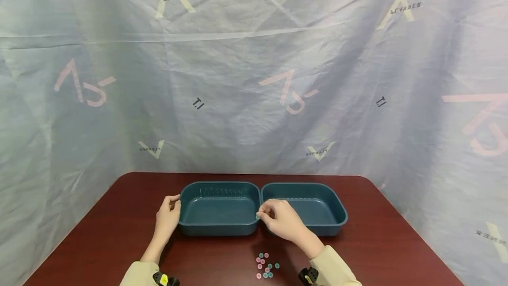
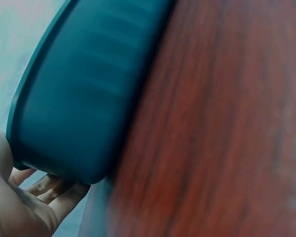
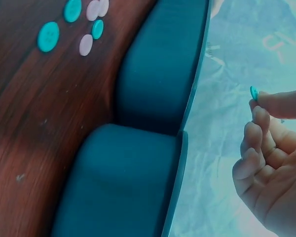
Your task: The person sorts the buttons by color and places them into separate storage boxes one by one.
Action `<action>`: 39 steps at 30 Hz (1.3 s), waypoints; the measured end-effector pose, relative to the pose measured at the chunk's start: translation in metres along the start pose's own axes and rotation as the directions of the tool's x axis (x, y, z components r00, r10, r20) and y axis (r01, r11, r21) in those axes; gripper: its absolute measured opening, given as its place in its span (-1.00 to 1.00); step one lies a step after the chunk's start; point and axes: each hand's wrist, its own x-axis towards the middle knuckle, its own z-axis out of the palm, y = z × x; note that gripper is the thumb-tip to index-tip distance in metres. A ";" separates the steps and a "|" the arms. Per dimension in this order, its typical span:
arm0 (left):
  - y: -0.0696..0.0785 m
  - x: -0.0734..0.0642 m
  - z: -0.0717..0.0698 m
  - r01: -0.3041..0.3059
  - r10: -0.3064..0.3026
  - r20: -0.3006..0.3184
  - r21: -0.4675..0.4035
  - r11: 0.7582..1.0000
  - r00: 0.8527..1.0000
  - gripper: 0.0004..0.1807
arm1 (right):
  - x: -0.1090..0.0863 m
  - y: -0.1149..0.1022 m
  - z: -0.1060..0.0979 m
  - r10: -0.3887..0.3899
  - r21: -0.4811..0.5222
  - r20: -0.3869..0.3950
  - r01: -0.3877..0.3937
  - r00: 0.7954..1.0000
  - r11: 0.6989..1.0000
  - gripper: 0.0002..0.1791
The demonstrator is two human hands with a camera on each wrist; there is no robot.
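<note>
A teal button (image 3: 254,93) is pinched by the right hand (image 1: 281,220) near where the left tray (image 1: 220,211) and right tray (image 1: 315,211) meet, while the left hand (image 1: 167,217) touches the left tray's outer end, gripping or not I cannot tell, with loose buttons (image 1: 267,270) on the reddish table (image 1: 222,257).
</note>
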 end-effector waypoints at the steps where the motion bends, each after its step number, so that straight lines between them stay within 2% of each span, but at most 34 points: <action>1: -0.001 -0.001 -0.001 -0.001 0.001 -0.003 0.004 1.000 1.000 -0.61 | 0.002 -0.001 0.002 0.001 0.003 0.003 -0.001 1.000 1.000 -0.92; 11: 0.001 -0.002 -0.003 -0.008 0.008 0.017 0.029 1.000 1.000 -0.59 | 0.014 -0.008 0.011 0.029 0.047 -0.008 -0.028 1.000 0.998 -0.91; 24: 0.000 -0.001 0.001 -0.024 0.024 -0.021 0.030 0.999 0.999 -0.63 | 0.036 0.000 0.028 0.023 0.093 0.010 -0.024 1.000 0.995 -0.88; 33: 0.004 -0.004 0.004 -0.021 0.022 -0.041 0.025 0.999 0.999 -0.64 | 0.043 -0.002 0.042 0.079 0.114 0.046 -0.084 0.996 0.990 -0.87; 39: 0.004 -0.003 0.001 -0.018 0.020 -0.044 0.045 0.999 0.999 -0.65 | 0.049 -0.006 0.049 0.076 0.116 0.050 -0.081 0.996 0.990 -0.87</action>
